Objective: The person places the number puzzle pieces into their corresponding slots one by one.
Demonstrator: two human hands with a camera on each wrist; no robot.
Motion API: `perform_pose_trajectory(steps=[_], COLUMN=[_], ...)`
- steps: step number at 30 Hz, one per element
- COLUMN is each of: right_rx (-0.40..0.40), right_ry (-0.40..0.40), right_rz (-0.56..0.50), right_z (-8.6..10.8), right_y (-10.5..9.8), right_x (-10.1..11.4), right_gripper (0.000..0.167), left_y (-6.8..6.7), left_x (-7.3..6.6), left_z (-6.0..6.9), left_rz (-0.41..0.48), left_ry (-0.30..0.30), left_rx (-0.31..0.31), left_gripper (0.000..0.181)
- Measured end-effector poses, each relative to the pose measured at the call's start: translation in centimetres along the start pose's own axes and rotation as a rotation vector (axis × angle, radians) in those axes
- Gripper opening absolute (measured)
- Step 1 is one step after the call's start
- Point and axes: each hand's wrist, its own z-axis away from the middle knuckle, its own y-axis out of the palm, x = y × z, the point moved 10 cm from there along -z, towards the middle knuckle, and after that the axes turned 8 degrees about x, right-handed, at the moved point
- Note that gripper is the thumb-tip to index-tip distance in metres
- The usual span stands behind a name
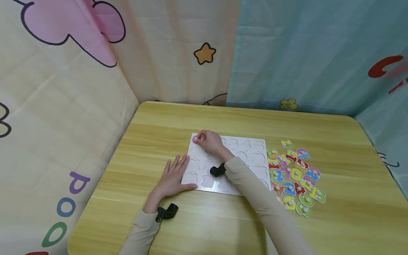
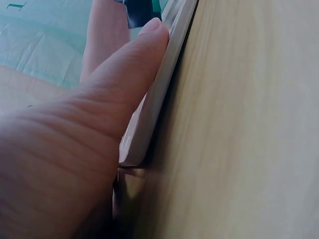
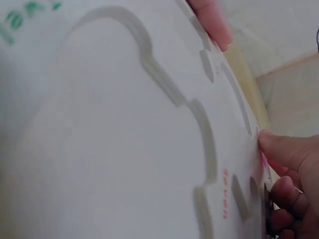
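A white puzzle board [image 1: 198, 154] with shallow cut-out recesses lies on the table. My right hand [image 1: 211, 142] reaches across it and pinches a pink puzzle piece [image 1: 194, 139] at the far left corner recess. In the right wrist view, only a sliver of pink shows beside that hand's thumb [image 3: 284, 149]. Flat at the board's near left corner rests my left hand [image 1: 173, 180], fingers spread on the table. Its thumb [image 2: 132, 62] presses along the board's edge [image 2: 158, 94] in the left wrist view.
To the right of the board, several knobbed number pieces [image 1: 296, 174] lie in a loose cluster, with a yellow-green one [image 1: 287, 143] apart at the far end. The wooden table [image 1: 350, 156] meets printed curtains [image 1: 178, 53] at the back and sides.
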Motion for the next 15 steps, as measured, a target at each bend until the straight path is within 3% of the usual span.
perform_pose_trajectory(steps=[4,8,15], right_rx=[0.088,0.128,0.091], right_ry=[-0.06,-0.129,-0.118], right_rz=[-0.033,-0.075,-0.103], right_z=[0.8,2.8,9.6], right_y=[-0.4,-1.8,-6.4], right_x=[0.5,0.4,-3.6], right_gripper=[0.034,0.039,0.028], left_y=[-0.3,-0.4,-0.1], left_x=[0.1,0.1,0.2], left_z=[-0.1,-0.3,0.0], left_rz=[-0.007,-0.016,-0.005], left_ry=[-0.014,-0.02,-0.022], left_rx=[0.007,0.01,0.021], left_gripper=[0.107,0.107,0.109])
